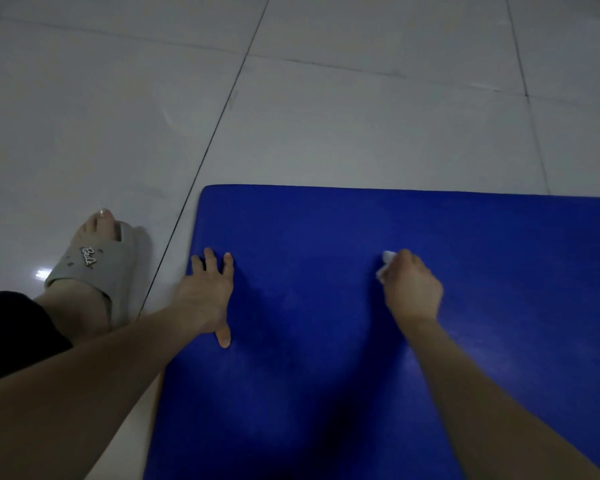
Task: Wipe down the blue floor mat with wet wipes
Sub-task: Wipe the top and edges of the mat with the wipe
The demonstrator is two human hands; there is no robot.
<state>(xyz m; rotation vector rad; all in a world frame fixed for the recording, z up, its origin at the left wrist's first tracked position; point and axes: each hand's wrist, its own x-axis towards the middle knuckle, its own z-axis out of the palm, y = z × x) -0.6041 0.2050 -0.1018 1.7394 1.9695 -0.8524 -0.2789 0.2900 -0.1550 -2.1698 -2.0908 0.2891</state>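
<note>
The blue floor mat lies flat on the tiled floor and fills the lower right of the view. My left hand presses on the mat near its left edge with fingers spread. My right hand is further right on the mat, its fingers curled round a crumpled white wet wipe. Only a small part of the wipe shows past my fingers, against the mat's surface.
My left foot in a grey slipper stands on the pale floor tiles just left of the mat. A dark trouser leg is at the left edge. Tiled floor stretches beyond the mat's far edge.
</note>
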